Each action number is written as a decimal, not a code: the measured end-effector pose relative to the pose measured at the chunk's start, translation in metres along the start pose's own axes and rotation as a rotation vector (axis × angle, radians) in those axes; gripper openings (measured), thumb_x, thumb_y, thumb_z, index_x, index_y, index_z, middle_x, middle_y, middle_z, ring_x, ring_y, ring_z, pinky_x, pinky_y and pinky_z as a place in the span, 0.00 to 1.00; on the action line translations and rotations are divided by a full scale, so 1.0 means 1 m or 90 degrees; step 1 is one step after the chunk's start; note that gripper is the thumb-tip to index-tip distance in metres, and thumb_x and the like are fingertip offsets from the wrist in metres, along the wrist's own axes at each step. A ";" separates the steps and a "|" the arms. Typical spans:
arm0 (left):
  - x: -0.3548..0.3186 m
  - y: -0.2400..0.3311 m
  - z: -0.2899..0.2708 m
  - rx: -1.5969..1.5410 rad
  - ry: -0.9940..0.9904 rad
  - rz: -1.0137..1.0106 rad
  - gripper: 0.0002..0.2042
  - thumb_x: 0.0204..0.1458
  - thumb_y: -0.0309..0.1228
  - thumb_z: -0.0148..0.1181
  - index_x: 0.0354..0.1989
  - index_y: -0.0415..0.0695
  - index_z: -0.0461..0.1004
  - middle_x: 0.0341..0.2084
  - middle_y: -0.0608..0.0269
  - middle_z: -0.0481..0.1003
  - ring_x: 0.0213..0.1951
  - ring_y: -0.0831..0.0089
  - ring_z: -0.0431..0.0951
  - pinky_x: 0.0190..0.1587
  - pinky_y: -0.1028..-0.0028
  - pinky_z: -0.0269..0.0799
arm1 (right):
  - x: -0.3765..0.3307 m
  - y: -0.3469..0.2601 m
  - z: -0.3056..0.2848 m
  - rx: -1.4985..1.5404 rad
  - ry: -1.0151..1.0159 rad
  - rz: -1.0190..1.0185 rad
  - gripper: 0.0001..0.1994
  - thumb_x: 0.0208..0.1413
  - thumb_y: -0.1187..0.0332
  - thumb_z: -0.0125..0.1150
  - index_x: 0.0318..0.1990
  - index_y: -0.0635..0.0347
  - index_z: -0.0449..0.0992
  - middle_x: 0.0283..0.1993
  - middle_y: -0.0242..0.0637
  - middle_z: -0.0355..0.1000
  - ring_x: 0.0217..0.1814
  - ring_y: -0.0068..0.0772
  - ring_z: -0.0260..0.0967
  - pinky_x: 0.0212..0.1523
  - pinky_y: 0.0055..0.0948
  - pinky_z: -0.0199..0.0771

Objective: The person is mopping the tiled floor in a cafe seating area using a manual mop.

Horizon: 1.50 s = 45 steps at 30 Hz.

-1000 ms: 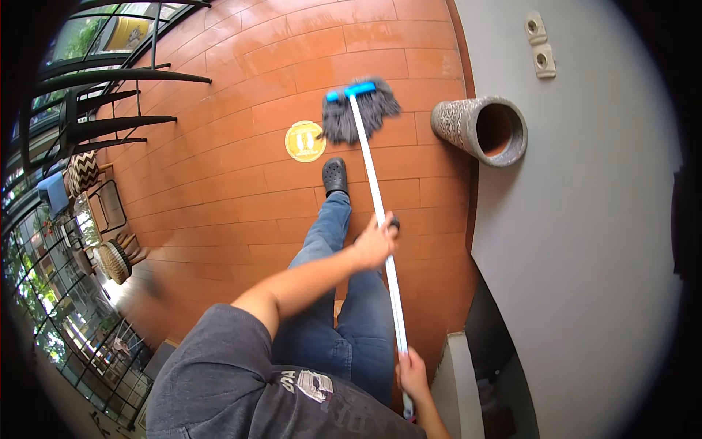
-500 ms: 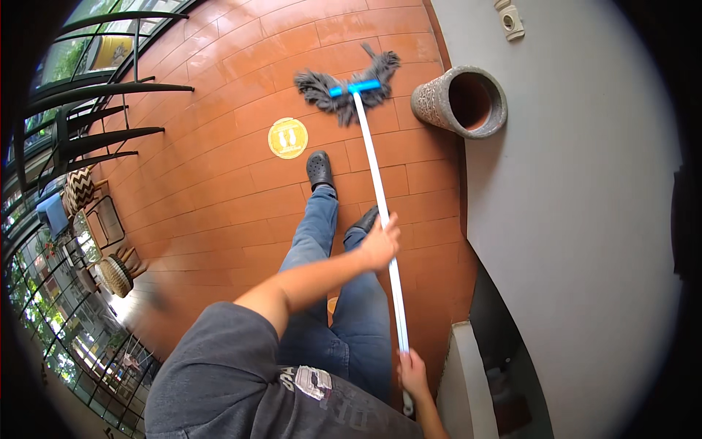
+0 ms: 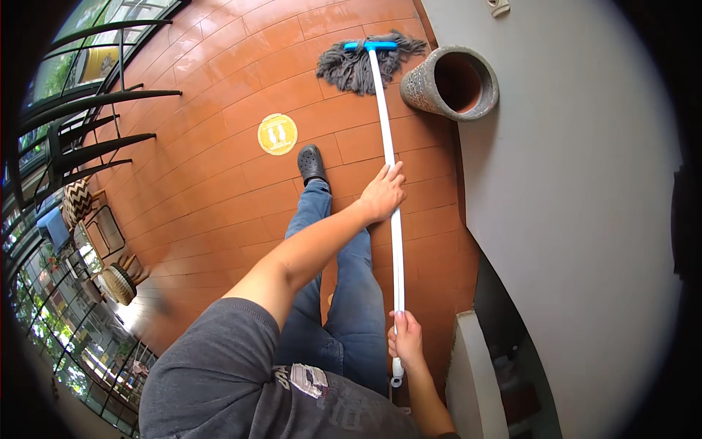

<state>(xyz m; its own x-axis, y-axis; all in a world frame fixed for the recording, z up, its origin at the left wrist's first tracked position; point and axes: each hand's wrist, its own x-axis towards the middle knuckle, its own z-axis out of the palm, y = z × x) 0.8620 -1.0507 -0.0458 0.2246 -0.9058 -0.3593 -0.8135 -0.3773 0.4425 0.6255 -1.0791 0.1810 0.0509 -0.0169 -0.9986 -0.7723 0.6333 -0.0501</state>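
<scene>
Between both hands' fingers — white mop handle, gripped.

Open terracotta tile floor spreads wide to the left and far side, free for passing. On the right, a grey wall closes that side off. A stone-textured round planter stands at the wall's foot, just right of the mop head, hemming it in. Near right, a low white ledge narrows the room. Far left, a dark railing bounds the floor.
</scene>
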 end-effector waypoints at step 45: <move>-0.098 0.082 -0.019 -0.127 -0.056 0.074 0.05 0.43 0.32 0.56 0.28 0.51 0.77 0.29 0.65 0.72 0.44 0.63 0.70 0.65 0.41 0.46 | -0.085 0.073 -0.084 -0.142 0.006 0.061 0.10 0.64 0.60 0.45 0.38 0.56 0.67 0.13 0.27 0.55 0.08 0.19 0.48 0.08 0.23 0.47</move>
<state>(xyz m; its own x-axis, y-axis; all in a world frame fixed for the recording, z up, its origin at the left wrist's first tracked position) 0.7837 -0.9961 0.0408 0.0813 -0.9282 -0.3631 -0.7070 -0.3105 0.6354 0.5114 -1.0967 0.2607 -0.0343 0.0266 -0.9991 -0.8940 0.4460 0.0426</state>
